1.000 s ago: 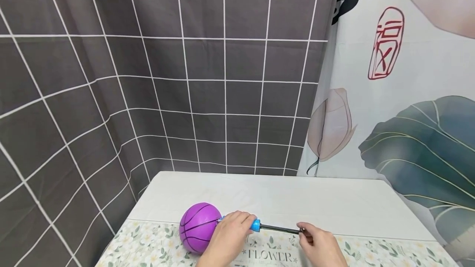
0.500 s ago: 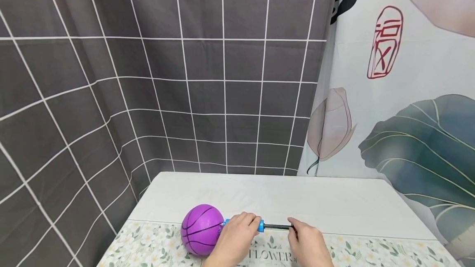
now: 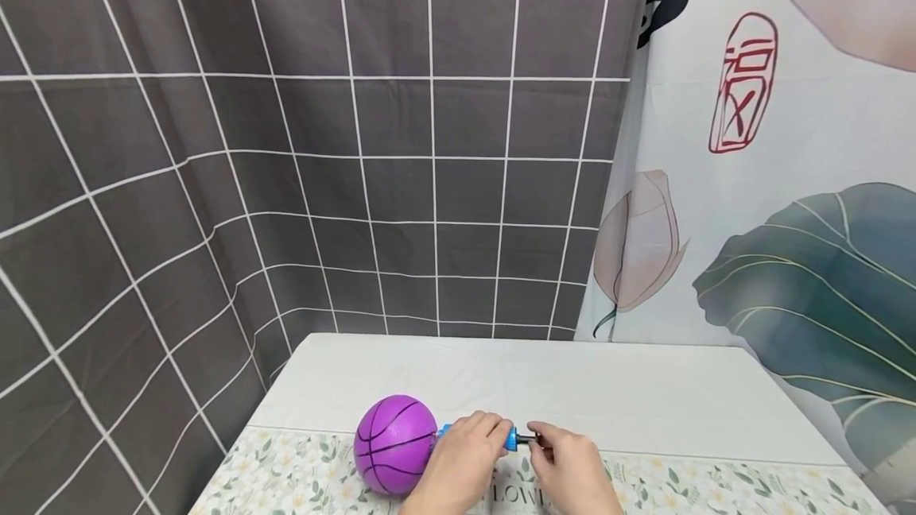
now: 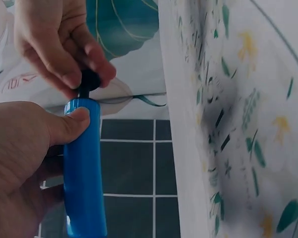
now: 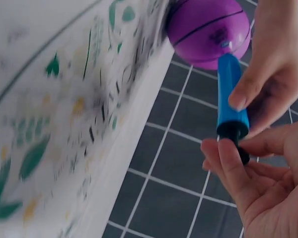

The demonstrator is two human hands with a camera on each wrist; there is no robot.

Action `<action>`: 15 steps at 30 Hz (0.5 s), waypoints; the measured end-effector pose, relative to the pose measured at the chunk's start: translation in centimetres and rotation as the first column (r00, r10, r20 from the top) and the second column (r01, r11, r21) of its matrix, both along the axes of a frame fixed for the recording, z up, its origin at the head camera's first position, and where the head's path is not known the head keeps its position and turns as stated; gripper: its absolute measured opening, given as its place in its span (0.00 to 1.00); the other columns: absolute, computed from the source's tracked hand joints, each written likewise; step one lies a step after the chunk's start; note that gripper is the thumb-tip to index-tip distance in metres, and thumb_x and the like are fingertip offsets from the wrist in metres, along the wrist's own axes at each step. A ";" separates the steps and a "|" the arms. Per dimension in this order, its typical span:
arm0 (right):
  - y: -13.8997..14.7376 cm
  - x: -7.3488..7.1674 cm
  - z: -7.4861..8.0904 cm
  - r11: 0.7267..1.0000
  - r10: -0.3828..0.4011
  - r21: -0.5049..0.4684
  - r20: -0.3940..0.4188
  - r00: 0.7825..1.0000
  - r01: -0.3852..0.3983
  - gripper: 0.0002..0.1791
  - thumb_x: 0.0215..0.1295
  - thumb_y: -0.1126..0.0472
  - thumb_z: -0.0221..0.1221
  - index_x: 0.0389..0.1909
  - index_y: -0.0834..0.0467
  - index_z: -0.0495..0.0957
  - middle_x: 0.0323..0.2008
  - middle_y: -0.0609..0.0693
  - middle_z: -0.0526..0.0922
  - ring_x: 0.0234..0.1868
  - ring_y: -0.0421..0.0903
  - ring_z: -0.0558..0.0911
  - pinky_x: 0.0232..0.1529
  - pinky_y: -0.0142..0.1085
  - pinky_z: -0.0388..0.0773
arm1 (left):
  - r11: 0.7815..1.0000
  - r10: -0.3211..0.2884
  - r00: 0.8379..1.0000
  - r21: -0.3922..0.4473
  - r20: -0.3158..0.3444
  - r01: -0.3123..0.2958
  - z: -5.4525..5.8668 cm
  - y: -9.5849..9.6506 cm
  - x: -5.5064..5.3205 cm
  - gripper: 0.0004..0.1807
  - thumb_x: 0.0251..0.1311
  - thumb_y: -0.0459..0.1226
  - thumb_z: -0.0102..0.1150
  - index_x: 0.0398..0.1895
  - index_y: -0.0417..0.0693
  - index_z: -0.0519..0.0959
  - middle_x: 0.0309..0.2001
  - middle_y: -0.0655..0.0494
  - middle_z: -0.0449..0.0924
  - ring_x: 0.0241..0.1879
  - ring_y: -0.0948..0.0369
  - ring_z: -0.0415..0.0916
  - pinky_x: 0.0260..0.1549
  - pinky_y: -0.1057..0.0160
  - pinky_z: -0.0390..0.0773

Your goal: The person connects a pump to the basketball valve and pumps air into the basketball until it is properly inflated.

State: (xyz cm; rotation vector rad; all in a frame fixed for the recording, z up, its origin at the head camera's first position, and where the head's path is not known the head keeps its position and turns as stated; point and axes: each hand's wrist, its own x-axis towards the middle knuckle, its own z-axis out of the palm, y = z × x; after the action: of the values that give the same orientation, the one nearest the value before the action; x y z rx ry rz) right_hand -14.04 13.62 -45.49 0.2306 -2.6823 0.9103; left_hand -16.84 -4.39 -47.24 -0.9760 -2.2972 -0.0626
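A purple ball (image 3: pixel 395 445) with black basketball lines sits on the table at the left. From its right side juts a blue hand pump (image 5: pixel 229 89), joined to the ball at the pump's tip in the right wrist view. My left hand (image 3: pixel 461 459) grips the blue barrel, thumb along it in the left wrist view. The fingers of my right hand (image 3: pixel 568 467) pinch the black handle (image 4: pixel 89 78) at the pump's other end. Only a short stretch of the dark rod (image 3: pixel 526 439) shows between barrel and handle. In the head view the left hand hides most of the barrel.
The table (image 3: pixel 529 380) has a white back part and a floral-printed cloth (image 3: pixel 286 471) with lettering along the front. Behind it hangs a dark grey curtain (image 3: pixel 465 118) with white grid lines. A white curtain (image 3: pixel 801 261) with leaf prints hangs at the right.
My right hand has moved left with the handle, pushing the rod most of the way into the barrel. Ball, pump and left hand have shifted slightly right.
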 end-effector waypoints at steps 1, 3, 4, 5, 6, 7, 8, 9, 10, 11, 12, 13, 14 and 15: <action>0.2 0.0 0.0 1.000 0.007 -0.009 0.008 1.000 -0.006 0.11 0.61 0.68 0.65 0.45 0.61 0.86 0.31 0.49 0.88 0.26 0.36 0.84 0.27 0.27 0.80 | 1.000 0.002 1.000 0.010 0.006 -0.002 0.0 -0.1 0.0 0.15 0.58 0.43 0.70 0.47 0.52 0.82 0.44 0.64 0.82 0.46 0.66 0.79 0.46 0.68 0.80; 0.5 -0.1 -0.1 1.000 0.009 -0.018 0.016 1.000 -0.009 0.11 0.62 0.67 0.65 0.45 0.60 0.86 0.31 0.48 0.88 0.26 0.35 0.83 0.27 0.26 0.80 | 1.000 0.009 1.000 0.027 0.020 -0.009 -0.1 -0.5 -0.1 0.15 0.59 0.45 0.69 0.49 0.53 0.82 0.45 0.65 0.82 0.46 0.66 0.79 0.47 0.68 0.80; 0.8 -0.1 -0.2 1.000 0.002 -0.014 0.024 1.000 -0.002 0.11 0.62 0.67 0.65 0.45 0.60 0.86 0.31 0.48 0.88 0.26 0.35 0.83 0.27 0.27 0.80 | 0.999 0.011 1.000 0.033 0.027 -0.012 -0.1 -0.7 -0.1 0.16 0.59 0.45 0.68 0.49 0.54 0.82 0.45 0.65 0.82 0.47 0.67 0.79 0.47 0.67 0.80; 1.1 -0.1 -0.2 1.000 -0.006 -0.006 0.035 0.999 0.007 0.11 0.62 0.67 0.64 0.45 0.60 0.86 0.31 0.47 0.88 0.26 0.35 0.83 0.27 0.27 0.80 | 0.999 0.015 0.999 0.039 0.032 -0.016 -0.1 -0.9 -0.1 0.16 0.58 0.45 0.69 0.49 0.54 0.82 0.45 0.65 0.82 0.46 0.66 0.79 0.47 0.67 0.80; 1.4 -0.1 -0.3 1.000 -0.021 0.003 0.042 0.999 0.021 0.11 0.62 0.67 0.64 0.45 0.60 0.87 0.31 0.47 0.88 0.26 0.35 0.83 0.27 0.28 0.80 | 0.999 0.018 0.999 0.045 0.039 -0.020 -0.1 -1.1 -0.1 0.17 0.58 0.45 0.69 0.49 0.54 0.82 0.45 0.65 0.82 0.47 0.66 0.79 0.48 0.67 0.80; 1.8 -0.1 -0.3 0.999 -0.037 0.013 0.049 0.998 0.036 0.11 0.62 0.67 0.64 0.45 0.60 0.87 0.31 0.47 0.88 0.26 0.36 0.83 0.27 0.29 0.81 | 0.998 0.022 0.999 0.049 0.044 -0.024 0.0 -1.3 -0.1 0.17 0.57 0.45 0.69 0.50 0.54 0.82 0.45 0.65 0.82 0.47 0.66 0.79 0.48 0.66 0.80; 2.3 -0.1 -0.4 0.998 -0.052 0.023 0.057 0.997 0.051 0.12 0.62 0.67 0.64 0.46 0.61 0.86 0.31 0.47 0.88 0.26 0.36 0.83 0.27 0.30 0.81 | 0.998 0.024 0.999 0.053 0.048 -0.027 0.0 -1.6 -0.2 0.18 0.57 0.45 0.69 0.50 0.54 0.82 0.45 0.65 0.82 0.47 0.66 0.79 0.48 0.66 0.80; 2.7 0.0 -0.4 0.997 -0.074 0.030 0.069 0.995 0.072 0.12 0.61 0.68 0.64 0.46 0.61 0.86 0.30 0.46 0.88 0.26 0.36 0.83 0.27 0.30 0.81 | 0.998 0.026 0.998 0.057 0.050 -0.029 0.1 -1.8 -0.2 0.18 0.57 0.45 0.69 0.50 0.53 0.82 0.45 0.64 0.82 0.46 0.66 0.79 0.49 0.65 0.80; 3.1 0.0 -0.4 0.995 -0.091 0.039 0.076 0.993 0.088 0.12 0.61 0.68 0.64 0.46 0.61 0.86 0.30 0.46 0.88 0.26 0.36 0.83 0.27 0.31 0.81 | 0.998 0.028 0.998 0.061 0.052 -0.031 0.1 -2.0 -0.2 0.18 0.57 0.44 0.70 0.50 0.53 0.82 0.45 0.64 0.83 0.47 0.66 0.79 0.49 0.65 0.80; 3.5 0.0 -0.4 0.994 -0.107 0.048 0.081 0.991 0.103 0.13 0.61 0.68 0.64 0.46 0.61 0.86 0.29 0.45 0.88 0.25 0.37 0.82 0.27 0.32 0.81 | 0.997 0.030 0.998 0.065 0.055 -0.033 0.2 -2.2 -0.2 0.18 0.57 0.44 0.69 0.50 0.53 0.82 0.45 0.64 0.83 0.47 0.66 0.79 0.50 0.65 0.80; 3.9 0.0 -0.4 0.992 -0.122 0.053 0.085 0.989 0.118 0.13 0.61 0.68 0.64 0.46 0.61 0.86 0.28 0.45 0.87 0.25 0.37 0.82 0.27 0.32 0.81 | 0.997 0.028 0.998 0.068 0.059 -0.032 0.3 -2.3 -0.3 0.17 0.57 0.44 0.69 0.50 0.53 0.82 0.45 0.64 0.83 0.47 0.66 0.79 0.50 0.65 0.80; 4.2 0.0 -0.4 0.990 -0.131 0.058 0.090 0.987 0.127 0.13 0.60 0.68 0.64 0.46 0.61 0.86 0.28 0.45 0.87 0.25 0.37 0.82 0.27 0.33 0.81 | 0.997 0.026 0.998 0.067 0.059 -0.030 0.3 -2.4 -0.3 0.17 0.57 0.43 0.69 0.50 0.52 0.83 0.45 0.64 0.83 0.47 0.66 0.79 0.50 0.64 0.80; 4.5 0.0 -0.4 0.989 -0.139 0.061 0.096 0.986 0.134 0.13 0.60 0.68 0.64 0.46 0.62 0.86 0.27 0.45 0.87 0.25 0.37 0.82 0.27 0.33 0.80 | 0.997 0.023 0.998 0.067 0.059 -0.027 0.4 -2.5 -0.3 0.17 0.57 0.43 0.69 0.50 0.52 0.83 0.45 0.64 0.83 0.47 0.65 0.79 0.51 0.64 0.80; 4.6 0.0 -0.4 0.988 -0.145 0.063 0.102 0.984 0.139 0.13 0.60 0.68 0.64 0.46 0.62 0.86 0.27 0.45 0.87 0.25 0.37 0.82 0.27 0.34 0.80 | 0.998 0.022 0.998 0.066 0.059 -0.025 0.4 -2.5 -0.3 0.17 0.57 0.43 0.69 0.50 0.52 0.83 0.45 0.64 0.83 0.47 0.65 0.79 0.51 0.64 0.80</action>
State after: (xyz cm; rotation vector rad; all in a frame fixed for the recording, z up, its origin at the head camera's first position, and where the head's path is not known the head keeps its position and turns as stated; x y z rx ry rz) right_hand -14.08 18.26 -45.92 0.0016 -2.7820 0.8273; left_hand -17.18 -6.93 -46.84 -0.9242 -2.3435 -0.1586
